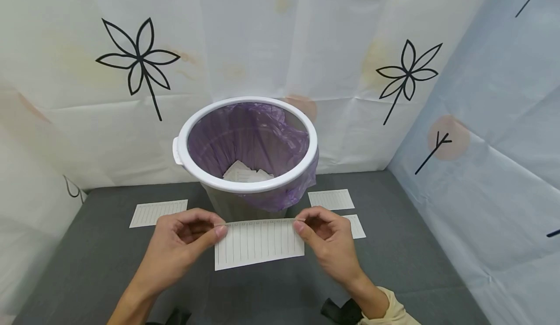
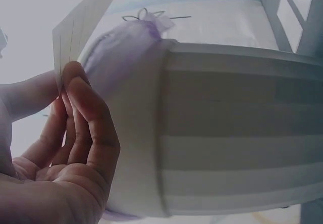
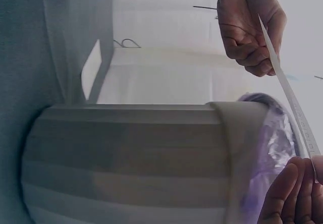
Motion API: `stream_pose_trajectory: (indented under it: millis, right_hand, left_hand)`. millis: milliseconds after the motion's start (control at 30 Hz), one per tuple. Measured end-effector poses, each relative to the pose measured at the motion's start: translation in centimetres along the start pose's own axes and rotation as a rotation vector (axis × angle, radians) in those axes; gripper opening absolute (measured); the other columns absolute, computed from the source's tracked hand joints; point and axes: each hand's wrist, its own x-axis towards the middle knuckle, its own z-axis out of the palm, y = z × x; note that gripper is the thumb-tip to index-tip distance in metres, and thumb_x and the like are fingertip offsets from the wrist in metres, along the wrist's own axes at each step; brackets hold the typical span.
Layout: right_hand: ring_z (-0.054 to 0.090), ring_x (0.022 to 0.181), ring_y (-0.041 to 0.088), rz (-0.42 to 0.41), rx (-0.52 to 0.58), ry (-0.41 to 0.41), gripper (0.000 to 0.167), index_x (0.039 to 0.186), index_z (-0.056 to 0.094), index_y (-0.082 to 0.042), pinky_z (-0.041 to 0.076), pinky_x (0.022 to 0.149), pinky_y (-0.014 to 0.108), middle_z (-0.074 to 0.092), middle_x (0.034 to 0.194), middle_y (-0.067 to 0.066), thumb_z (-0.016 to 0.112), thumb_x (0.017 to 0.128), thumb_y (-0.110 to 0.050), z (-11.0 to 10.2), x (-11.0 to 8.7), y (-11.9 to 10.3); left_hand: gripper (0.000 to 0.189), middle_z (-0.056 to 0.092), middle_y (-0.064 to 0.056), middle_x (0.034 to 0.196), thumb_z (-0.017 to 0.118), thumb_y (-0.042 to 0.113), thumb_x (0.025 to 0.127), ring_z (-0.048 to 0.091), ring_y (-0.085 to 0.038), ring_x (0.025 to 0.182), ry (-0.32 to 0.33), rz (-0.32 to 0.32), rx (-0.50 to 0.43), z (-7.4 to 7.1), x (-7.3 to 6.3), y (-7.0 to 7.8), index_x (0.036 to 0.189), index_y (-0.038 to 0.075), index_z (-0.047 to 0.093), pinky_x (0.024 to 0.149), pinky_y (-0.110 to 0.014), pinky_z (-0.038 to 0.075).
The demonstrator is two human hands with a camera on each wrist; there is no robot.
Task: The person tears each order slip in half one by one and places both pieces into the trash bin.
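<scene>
A lined paper slip (image 1: 259,243) is stretched between both hands in front of the bin. My left hand (image 1: 181,247) pinches its upper left corner between thumb and fingers. At the upper right corner, my right hand (image 1: 328,245) pinches it the same way. Behind the slip stands a bin (image 1: 245,207) with a white rim and a purple bag (image 1: 249,140) lining it. Pieces of paper (image 1: 246,173) lie inside, toward the bottom. In the left wrist view the slip (image 2: 81,24) rises from the thumb and fingertips, beside the bin's rim.
On the grey table (image 1: 258,298) a lined slip (image 1: 158,212) lies left of the bin. Two more, a farther slip (image 1: 331,199) and a nearer slip (image 1: 356,227) partly behind my right hand, lie on the right. Patterned white cloth (image 1: 350,140) walls the back and sides.
</scene>
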Motion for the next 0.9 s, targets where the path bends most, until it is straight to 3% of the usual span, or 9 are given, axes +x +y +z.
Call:
stream_pose_trajectory:
  millis: [600, 900]
  right_hand:
    - [0.06, 0.077, 0.017, -0.018, -0.006, -0.005, 0.008, 0.098, 0.065, 0.012, 0.051, 0.065, 0.024, 0.065, 0.09, 0.008, 0.064, 0.091, 0.015, -1.1, 3.0, -3.2]
    - [0.064, 0.074, 0.018, 0.02, 0.011, -0.008, 0.007, 0.098, 0.064, 0.014, 0.057, 0.064, 0.026, 0.066, 0.087, 0.01, 0.064, 0.092, 0.013, -1.4, 4.2, -4.0]
  left_hand:
    - [0.007, 0.069, -0.014, 0.087, 0.07, -0.006, 0.092, 0.064, -0.019, 0.075, 0.027, 0.043, -0.025, 0.4, 1.8, 3.6, 0.095, 0.0, 0.071, 0.068, -0.026, 0.055]
    - [0.006, 0.07, -0.014, 0.087, 0.071, -0.004, 0.092, 0.065, -0.02, 0.075, 0.042, 0.039, 0.023, 0.4, 2.6, 4.8, 0.094, 0.001, 0.072, 0.069, -0.027, 0.056]
